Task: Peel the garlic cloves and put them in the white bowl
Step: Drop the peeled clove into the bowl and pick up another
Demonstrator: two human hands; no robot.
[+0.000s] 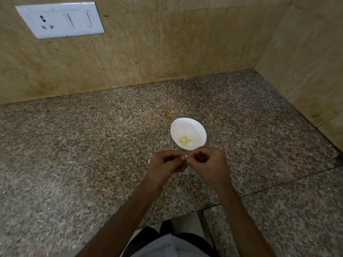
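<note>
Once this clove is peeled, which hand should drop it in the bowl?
Probably the right hand: it sits just below the white bowl, nearer than the left hand. Both pinch the clove.

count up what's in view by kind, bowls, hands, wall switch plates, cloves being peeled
white bowl, with a small heap of peeled garlic cloves too clustered to count: 1
hands, left hand and right hand: 2
switch plate: 1
garlic clove pinched between both hands: 1
total: 5
</note>
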